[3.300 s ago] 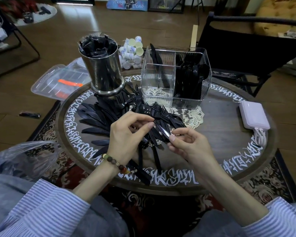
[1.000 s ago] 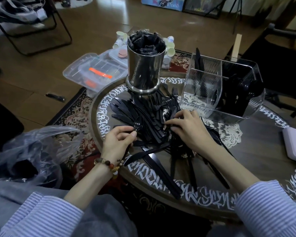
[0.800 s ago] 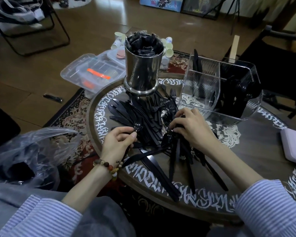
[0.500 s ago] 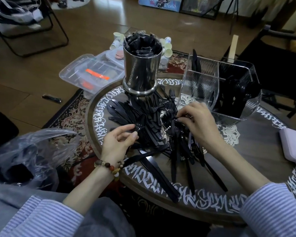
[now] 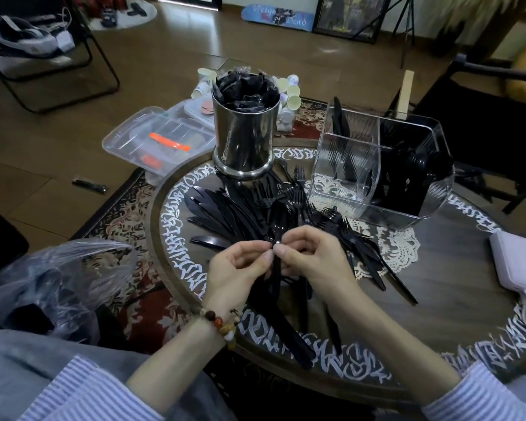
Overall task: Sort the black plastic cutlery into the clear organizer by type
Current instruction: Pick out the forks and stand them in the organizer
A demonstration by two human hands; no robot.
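Cutlery crowds the table's left; both hands pinch one black piece.

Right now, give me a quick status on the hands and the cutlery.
Both hands, left hand and right hand, pinch one black piece. Clear organizer partly filled. Loose cutlery pile on table, unsorted.
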